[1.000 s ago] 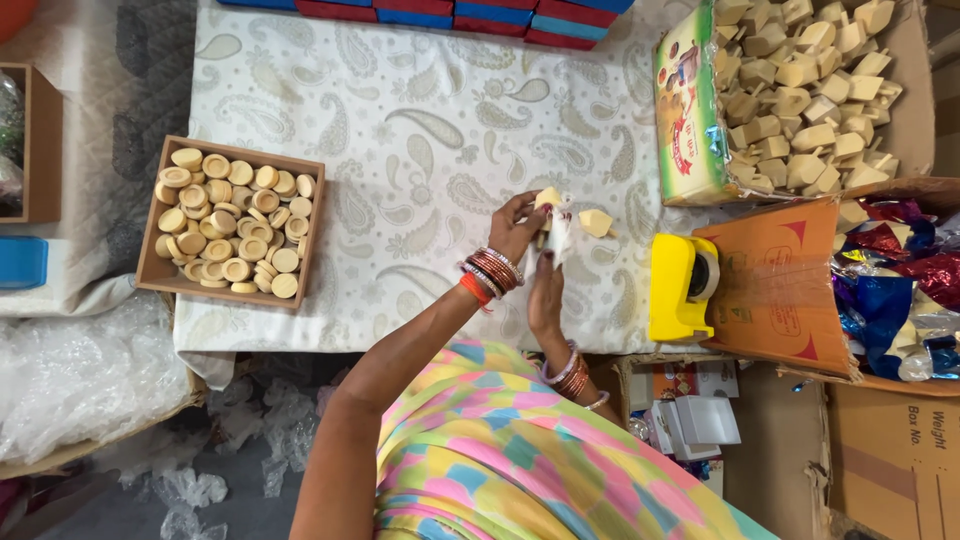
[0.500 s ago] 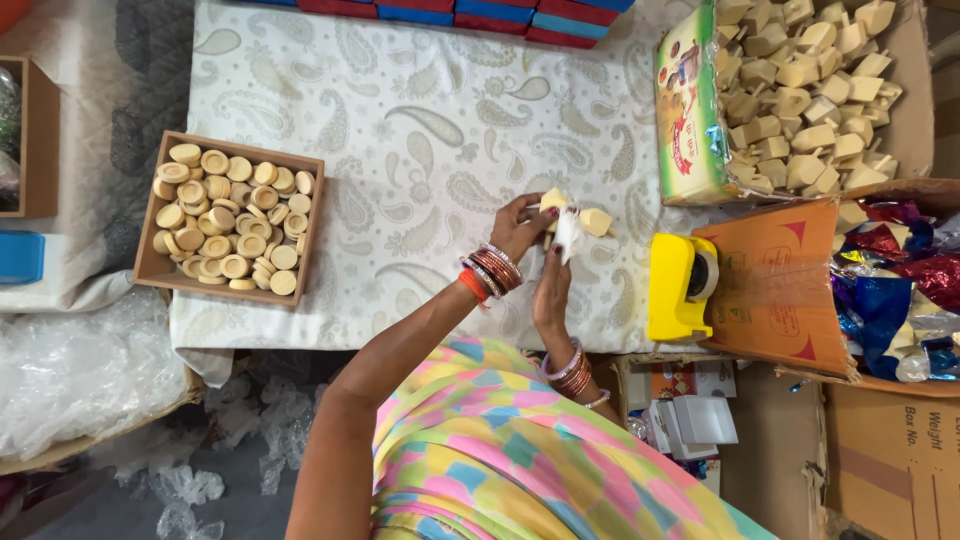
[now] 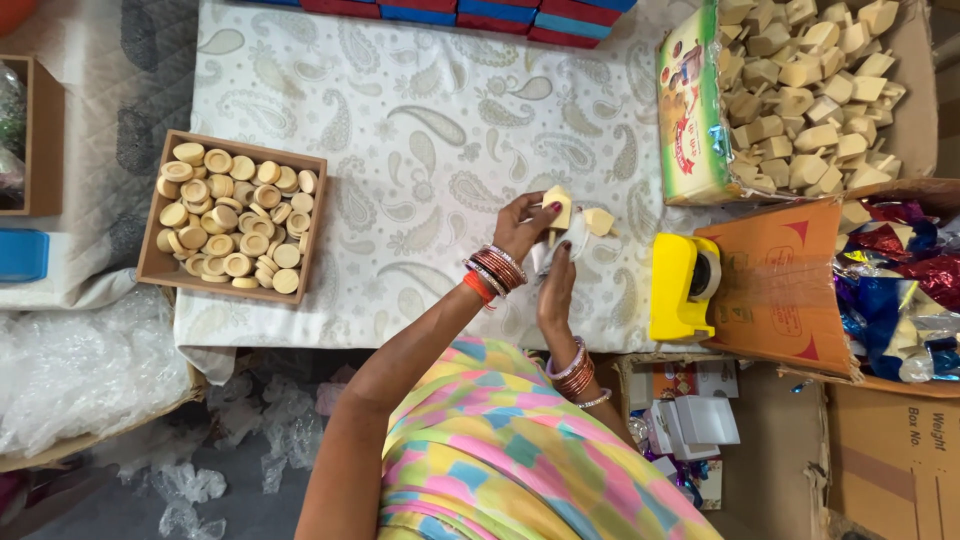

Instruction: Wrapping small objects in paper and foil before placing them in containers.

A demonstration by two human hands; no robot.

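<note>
Top edge of the cloth-covered table (image 3: 420, 110): a row of flat red and blue boxes (image 3: 470, 12), cut off by the frame. Upper right: a green and yellow printed carton flap (image 3: 690, 110) with a red banner shape stands on edge against an open cardboard box (image 3: 915, 90) heaped with pale wooden tops (image 3: 800, 90). Below it, an orange printed cardboard sheet (image 3: 780, 280) with red corner marks lies flat. A yellow tape dispenser (image 3: 680, 287) sits just beside its left edge. Far right: a box of crumpled blue, red and purple foil wrappers (image 3: 895, 290), partly cut off.

Left side of the cloth: a shallow brown wooden tray (image 3: 150, 265) packed with round pale wooden discs (image 3: 230, 220), mostly lying flat.

Centre: left hand (image 3: 522, 228) grips a pale wooden top (image 3: 556, 205) between thumb and fingertips, raised above the cloth. Right hand (image 3: 555, 285) pinches a small white wrapper (image 3: 570, 240) just under that piece. A second wooden piece (image 3: 598, 221) lies on the cloth just beside them, to the right.

Bottom: small white boxes (image 3: 700, 420) under the table edge, half hidden. Clear plastic sheeting (image 3: 80, 370) at lower left; its contents cannot be made out. A brown box (image 3: 40, 140) at far left is cut off.
</note>
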